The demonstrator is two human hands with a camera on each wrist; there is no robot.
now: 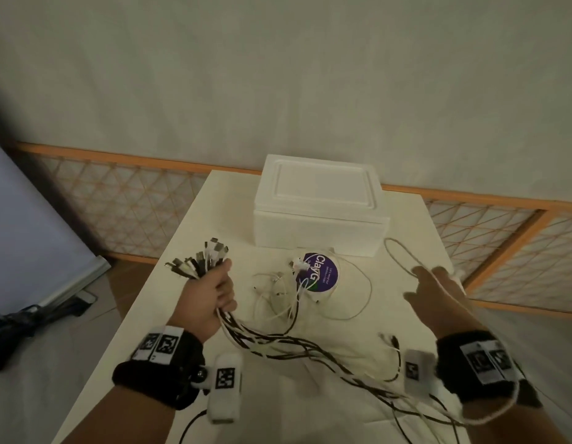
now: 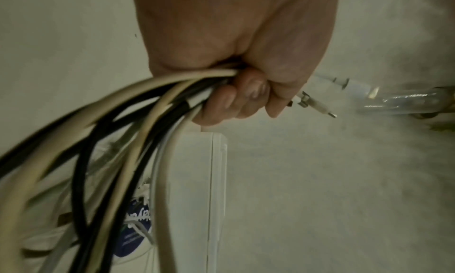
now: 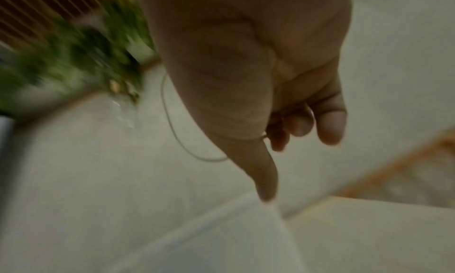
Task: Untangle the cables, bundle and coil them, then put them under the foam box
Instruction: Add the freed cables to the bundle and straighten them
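My left hand (image 1: 219,291) grips a thick bundle of black and white cables (image 1: 278,344) just below their plugs (image 1: 198,261), which fan up out of the fist; the left wrist view shows the fingers (image 2: 236,102) curled round the bundle (image 2: 147,111). The strands trail right, toward the table's near edge. My right hand (image 1: 436,288) hovers right of the bundle with straight fingers, and a thin white cable (image 1: 403,254) lies draped across it. That thin cable (image 3: 172,125) crosses the thumb in the blurred right wrist view. The white foam box (image 1: 320,213) stands at the table's far end.
Several loose white cables (image 1: 278,293) lie tangled beside a round tub with a purple label (image 1: 320,272) in front of the box. The white table (image 1: 214,203) has an orange lattice fence (image 1: 118,200) behind it. A dark umbrella-like thing (image 1: 28,318) lies on the floor at the left.
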